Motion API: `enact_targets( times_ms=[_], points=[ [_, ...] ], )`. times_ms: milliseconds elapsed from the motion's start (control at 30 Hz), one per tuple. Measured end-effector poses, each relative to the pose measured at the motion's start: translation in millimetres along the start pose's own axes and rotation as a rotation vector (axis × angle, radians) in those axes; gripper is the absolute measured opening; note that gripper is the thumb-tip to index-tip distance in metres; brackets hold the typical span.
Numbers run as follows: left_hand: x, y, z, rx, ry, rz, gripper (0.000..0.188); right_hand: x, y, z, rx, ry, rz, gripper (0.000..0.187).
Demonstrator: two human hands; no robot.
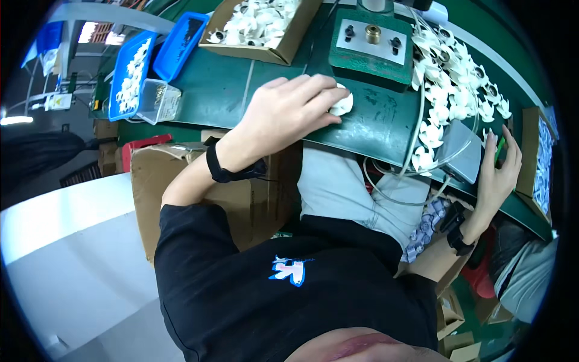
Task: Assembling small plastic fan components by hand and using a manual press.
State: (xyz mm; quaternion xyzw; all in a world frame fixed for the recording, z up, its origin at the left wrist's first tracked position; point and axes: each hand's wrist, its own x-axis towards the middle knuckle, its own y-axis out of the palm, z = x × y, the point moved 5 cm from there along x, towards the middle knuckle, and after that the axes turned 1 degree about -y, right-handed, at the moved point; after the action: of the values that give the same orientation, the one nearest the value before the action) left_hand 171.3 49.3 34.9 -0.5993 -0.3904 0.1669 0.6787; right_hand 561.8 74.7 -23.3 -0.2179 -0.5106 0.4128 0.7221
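Observation:
My left hand (295,111) is over the near part of the green bench, its fingers closed around a rounded white plastic part (342,104). Part of that piece is hidden under the fingers. A green press base (371,75), with a metal plate and a brass fitting (373,34), stands just beyond it. At the right, my right hand (499,172) has its thumb and fingers stretched apart beside a grey box (463,152). A slim green object (500,149) shows between them; its kind and whether the hand touches it I cannot tell.
White plastic parts (446,90) lie heaped right of the press, with clear tubing (420,130) across the bench. A cardboard box of white parts (283,54), blue trays (113,99) and a clear bin (158,102) stand left. Another box (529,163) is at far right.

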Motion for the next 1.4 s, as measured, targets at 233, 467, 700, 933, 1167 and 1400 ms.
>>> enact_targets(
  times_ms=[233, 467, 700, 933, 1167, 1400],
  points=[
    [-82.6, -133.7, 178.9, 0.513, -0.717, -0.256, 0.037, 3.2, 13.5, -23.1, -0.092, -0.052, 0.159, 0.039],
    [-332.4, -138.3, 421.7, 0.209, -1.603, -0.289, 0.053, -0.3, 9.8, -10.7, -0.129, -0.081, 0.144, 0.037],
    [-375.8, -136.5, 435.3, -0.415, -1.685, -0.786, 0.071, -4.7, 8.2, -13.1, -0.092, -0.117, 0.126, 0.035],
    [-165.4, -123.0, 321.9, 0.130, -0.822, -0.122, 0.050, -4.2, -7.4, -6.3, -0.004, -0.045, 0.028, 0.030],
    [50.5, -82.4, -20.1, 0.050, -0.082, 0.286, 0.048, 0.2, -9.7, 3.8, 0.135, -0.019, -0.033, 0.034],
    [150.4, 6.0, -89.0, 0.026, 0.245, 0.275, 0.080, -7.8, -14.0, 1.7, 0.229, -0.003, -0.040, 0.033]
  ],
)
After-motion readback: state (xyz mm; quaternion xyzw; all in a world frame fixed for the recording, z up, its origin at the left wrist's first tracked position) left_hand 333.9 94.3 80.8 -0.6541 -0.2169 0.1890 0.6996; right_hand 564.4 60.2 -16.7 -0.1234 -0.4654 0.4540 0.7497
